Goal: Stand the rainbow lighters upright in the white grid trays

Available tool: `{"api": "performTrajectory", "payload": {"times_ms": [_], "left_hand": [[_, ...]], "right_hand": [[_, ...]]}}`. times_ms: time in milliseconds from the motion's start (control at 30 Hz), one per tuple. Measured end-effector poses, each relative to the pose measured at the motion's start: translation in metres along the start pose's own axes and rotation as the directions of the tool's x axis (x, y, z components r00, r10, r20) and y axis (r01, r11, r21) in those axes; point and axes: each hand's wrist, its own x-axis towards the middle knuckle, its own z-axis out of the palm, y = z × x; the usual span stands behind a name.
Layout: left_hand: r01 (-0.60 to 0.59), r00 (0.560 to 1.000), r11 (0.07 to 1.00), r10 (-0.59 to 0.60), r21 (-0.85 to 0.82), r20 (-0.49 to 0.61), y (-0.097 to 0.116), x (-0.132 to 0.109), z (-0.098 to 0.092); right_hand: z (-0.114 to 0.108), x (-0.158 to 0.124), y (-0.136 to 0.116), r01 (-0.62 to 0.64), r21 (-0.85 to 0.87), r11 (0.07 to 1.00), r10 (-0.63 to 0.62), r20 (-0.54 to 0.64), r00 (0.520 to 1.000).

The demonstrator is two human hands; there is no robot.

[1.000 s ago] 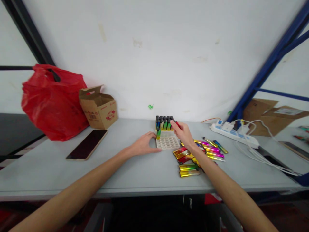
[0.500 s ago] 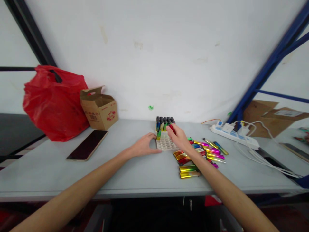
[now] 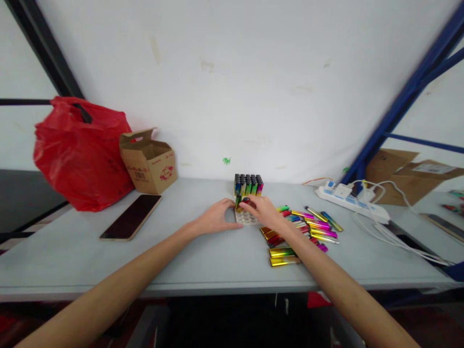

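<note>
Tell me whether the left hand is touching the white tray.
Touching. The head view shows the left hand with its fingertips against the left edge of the white tray, with no table surface showing between them.

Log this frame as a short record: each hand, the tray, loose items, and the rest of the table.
left hand: rests against left edge of tray, fingers open
right hand: over the tray, pinching a red lighter
tray: white, back rows filled with upright lighters
loose lighters: lying right of the tray
rest: phone, cardboard box, red bag, power strip
</note>
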Motion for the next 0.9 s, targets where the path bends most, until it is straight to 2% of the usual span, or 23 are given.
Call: {"api": "performTrajectory", "payload": {"times_ms": [233, 300, 367, 467, 533, 667, 800, 900], "left_hand": [[0.011, 1.0, 1.0, -0.011, 0.007, 0.012, 0.003, 0.0, -0.001], [0.013, 1.0, 1.0, -0.013, 0.005, 0.007, 0.003, 0.0, -0.001], [0.012, 1.0, 1.0, -0.012, 0.002, 0.005, 0.002, 0.0, -0.002], [0.015, 1.0, 1.0, -0.015, 0.005, 0.02, 0.002, 0.0, -0.002], [0.024, 0.999, 1.0, -0.024, 0.012, 0.031, 0.002, 0.001, -0.002], [0.039, 0.998, 0.999, -0.04, 0.022, 0.044, 0.002, 0.0, -0.003], [0.038, 0.998, 0.999, -0.038, 0.016, 0.052, 0.002, 0.001, -0.003], [0.036, 0.998, 0.999, -0.036, 0.011, 0.044, 0.002, 0.001, -0.004]], "right_hand": [[0.007, 0.001, -0.013, -0.004, -0.247, 0.969, 0.016, 0.047, 0.999], [0.003, 0.002, -0.015, 0.001, -0.274, 0.962, 0.019, 0.07, 0.997], [-0.007, 0.002, -0.011, -0.016, -0.255, 0.967, 0.029, 0.044, 0.999], [-0.032, -0.002, 0.01, -0.096, -0.242, 0.966, 0.09, -0.036, 0.995], [-0.055, -0.009, 0.032, -0.157, -0.259, 0.953, 0.155, -0.027, 0.987], [-0.092, -0.029, 0.072, -0.222, -0.187, 0.957, 0.257, 0.188, 0.948], [-0.103, -0.04, 0.092, -0.332, -0.098, 0.938, 0.346, 0.291, 0.892], [-0.099, -0.037, 0.091, -0.325, -0.09, 0.941, 0.337, 0.281, 0.898]]}}
